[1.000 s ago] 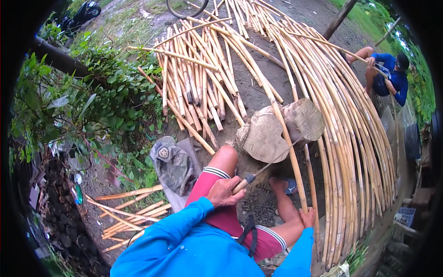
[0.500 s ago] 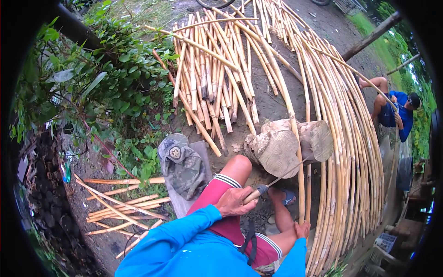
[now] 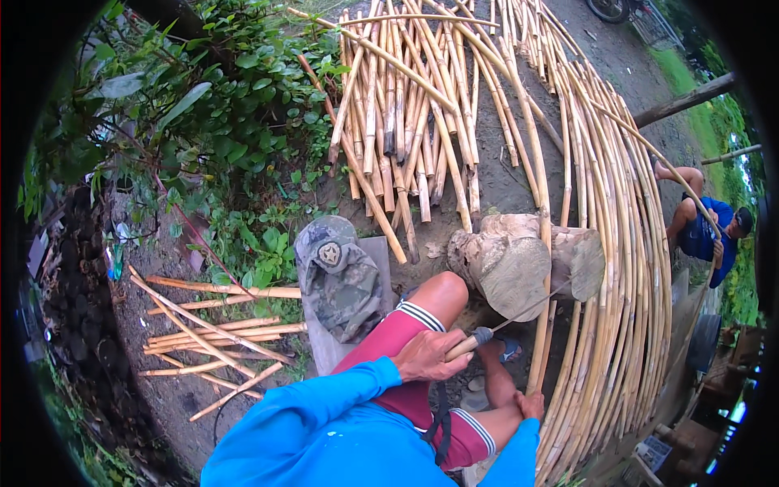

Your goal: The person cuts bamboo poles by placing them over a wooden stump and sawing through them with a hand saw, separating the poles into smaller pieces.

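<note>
Logs (image 3: 513, 280) block front, poles (image 3: 625, 268) block right; passage beyond cap (image 3: 345, 284) (bare soil (image 3: 334, 203)).

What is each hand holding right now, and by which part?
The left hand grips a thin-bladed tool by its pale handle; the right hand holds a bamboo pole by the end nearest the person.

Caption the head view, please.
Left hand gripping a tan-handled blade, right hand holding a bamboo pole across a log.

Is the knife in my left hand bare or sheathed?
Bare: the knife in your left hand shows its thin blade uncovered along its visible length.
</note>
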The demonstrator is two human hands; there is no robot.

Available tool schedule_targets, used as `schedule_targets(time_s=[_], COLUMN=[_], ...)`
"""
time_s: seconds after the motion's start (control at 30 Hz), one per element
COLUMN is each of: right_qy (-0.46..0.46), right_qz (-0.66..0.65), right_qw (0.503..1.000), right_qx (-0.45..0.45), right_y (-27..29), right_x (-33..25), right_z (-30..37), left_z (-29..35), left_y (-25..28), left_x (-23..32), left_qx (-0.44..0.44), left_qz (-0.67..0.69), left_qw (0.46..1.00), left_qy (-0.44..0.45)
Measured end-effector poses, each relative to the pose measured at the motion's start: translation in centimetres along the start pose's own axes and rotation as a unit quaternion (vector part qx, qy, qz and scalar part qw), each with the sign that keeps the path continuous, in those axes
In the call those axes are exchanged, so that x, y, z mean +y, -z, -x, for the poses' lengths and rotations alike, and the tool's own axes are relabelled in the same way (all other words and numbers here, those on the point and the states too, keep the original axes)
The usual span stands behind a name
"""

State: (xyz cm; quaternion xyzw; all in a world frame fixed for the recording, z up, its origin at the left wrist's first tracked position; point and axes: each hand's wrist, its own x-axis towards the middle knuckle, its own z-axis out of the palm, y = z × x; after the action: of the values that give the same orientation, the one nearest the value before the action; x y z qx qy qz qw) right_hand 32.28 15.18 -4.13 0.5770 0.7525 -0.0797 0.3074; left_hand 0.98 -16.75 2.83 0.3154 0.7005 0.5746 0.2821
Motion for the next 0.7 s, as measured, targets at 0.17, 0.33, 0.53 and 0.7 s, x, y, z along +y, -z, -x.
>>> schedule_targets(time_s=[0.17, 0.33, 0.53, 0.7], right_qy=[0.017, 0.037, 0.031, 0.067], right_qz=[-0.029, -0.015, -0.018, -0.034], right_qw=[0.999, 0.999, 0.999, 0.996], right_qx=[0.008, 0.022, 0.019, 0.052], right_y=[1.1, 1.5, 2.3, 3.0], right_x=[-1.2, -1.8, -3.3, -4.8], right_z=[0.5, 0.8, 0.9, 1.5], left_z=[-0.7, -0.8, -1.0, -0.9], left_y=[-0.4, -0.8, -1.4, -1.6], left_x=[0.9, 0.7, 0.5, 1.0], left_qx=[0.002, 0.009, -0.014, -0.006], left_qz=[0.004, 0.032, -0.034, -0.062], left_qw=[1.0, 0.999, 0.999, 0.998], left_qy=[0.015, 0.026, 0.018, 0.015])
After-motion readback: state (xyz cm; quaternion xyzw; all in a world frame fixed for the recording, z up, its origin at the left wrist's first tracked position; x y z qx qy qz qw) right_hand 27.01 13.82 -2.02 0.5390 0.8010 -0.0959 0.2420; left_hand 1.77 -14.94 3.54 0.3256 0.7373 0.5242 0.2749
